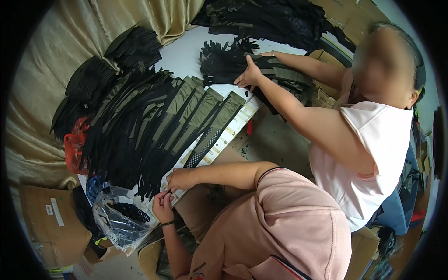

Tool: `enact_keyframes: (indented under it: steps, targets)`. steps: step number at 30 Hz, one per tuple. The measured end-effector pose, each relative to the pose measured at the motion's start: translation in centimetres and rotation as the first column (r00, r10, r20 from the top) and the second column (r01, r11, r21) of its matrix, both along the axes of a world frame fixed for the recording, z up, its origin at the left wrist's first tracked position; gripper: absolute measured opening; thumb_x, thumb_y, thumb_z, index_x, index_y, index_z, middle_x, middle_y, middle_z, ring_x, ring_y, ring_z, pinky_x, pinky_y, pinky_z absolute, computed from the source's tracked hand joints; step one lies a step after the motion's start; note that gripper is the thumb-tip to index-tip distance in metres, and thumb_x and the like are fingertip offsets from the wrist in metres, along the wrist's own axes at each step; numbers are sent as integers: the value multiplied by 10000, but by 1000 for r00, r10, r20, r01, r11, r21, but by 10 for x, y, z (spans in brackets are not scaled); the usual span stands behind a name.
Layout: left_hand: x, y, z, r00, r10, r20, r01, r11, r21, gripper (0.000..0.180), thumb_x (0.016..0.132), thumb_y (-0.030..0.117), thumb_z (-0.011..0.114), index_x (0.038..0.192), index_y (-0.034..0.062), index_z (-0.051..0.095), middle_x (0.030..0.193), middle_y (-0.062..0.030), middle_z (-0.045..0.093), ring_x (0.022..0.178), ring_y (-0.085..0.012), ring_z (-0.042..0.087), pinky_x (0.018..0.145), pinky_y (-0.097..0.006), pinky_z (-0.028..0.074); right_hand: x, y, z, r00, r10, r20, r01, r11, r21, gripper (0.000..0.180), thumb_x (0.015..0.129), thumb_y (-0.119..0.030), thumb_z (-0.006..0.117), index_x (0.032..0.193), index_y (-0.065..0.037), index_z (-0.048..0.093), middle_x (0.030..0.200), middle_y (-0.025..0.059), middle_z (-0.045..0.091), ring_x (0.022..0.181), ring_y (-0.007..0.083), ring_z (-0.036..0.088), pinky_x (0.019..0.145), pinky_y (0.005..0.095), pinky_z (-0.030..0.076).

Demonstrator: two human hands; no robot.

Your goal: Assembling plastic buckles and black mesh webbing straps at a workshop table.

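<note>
My left hand [163,208], with a dark band at the wrist, is closed in a pinch at the near edge of the white table [224,143]. Just above it, my right hand [182,179] is also closed, its fingers meeting the left ones around a small dark piece [169,191] too small to name. Beside both hands, a long fanned row of black and olive-green fabric strips [161,123] covers the tabletop. Some strips carry checkered mesh. One strip [212,130] lies apart at the row's right end, along the table edge.
Across the table, a co-worker in white [359,154] rests both hands on another strip pile [224,65]. More black bundles [135,46] lie at the far left. A clear plastic bag [123,217], a red bag [75,147] and a cardboard box [53,224] are at left.
</note>
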State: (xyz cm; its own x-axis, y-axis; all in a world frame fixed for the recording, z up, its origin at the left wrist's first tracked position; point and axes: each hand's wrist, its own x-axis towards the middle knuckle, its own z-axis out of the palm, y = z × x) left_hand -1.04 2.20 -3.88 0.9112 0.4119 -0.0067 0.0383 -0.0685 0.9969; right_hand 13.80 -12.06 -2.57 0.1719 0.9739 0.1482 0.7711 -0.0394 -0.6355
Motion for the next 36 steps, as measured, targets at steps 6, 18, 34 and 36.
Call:
enact_keyframes:
  steps: [6, 18, 34, 36]
  targets:
    - [-7, 8, -9, 986, 166, -29, -168, 981, -100, 133, 789, -1, 662, 845, 18, 542, 790, -53, 575, 672, -109, 563, 611, -246, 521, -4, 14, -8, 971, -27, -237, 44, 997, 69, 189, 777, -243, 628, 873, -87, 674, 843, 94, 626, 803, 299, 607, 732, 385, 477]
    - [-26, 75, 46, 907, 358, 223, -388, 498, 776, 77, 785, 60, 614, 860, 47, 628, 833, -147, 611, 814, -338, 574, 720, -401, 471, 0, 18, -2, 887, -128, -445, 135, 991, -15, 160, 819, -151, 623, 908, -22, 657, 840, 107, 627, 737, 232, 601, 687, 304, 467]
    - [-39, 98, 34, 789, 466, -400, 89, 557, 826, 403, 652, 196, 781, 967, 93, 552, 938, -154, 552, 877, -374, 573, 732, -442, 471, 1, 21, -14, 876, -199, -439, 214, 977, -16, 174, 804, -194, 647, 923, -71, 681, 867, 78, 650, 782, 230, 618, 711, 304, 479]
    - [-37, 99, 34, 797, 461, -391, 89, 551, 830, 387, 654, 181, 777, 959, 88, 557, 919, -145, 567, 872, -370, 576, 732, -439, 473, 4, 21, -15, 891, -195, -409, 211, 977, -7, 176, 806, -195, 646, 930, -76, 683, 872, 78, 652, 789, 229, 620, 711, 305, 479]
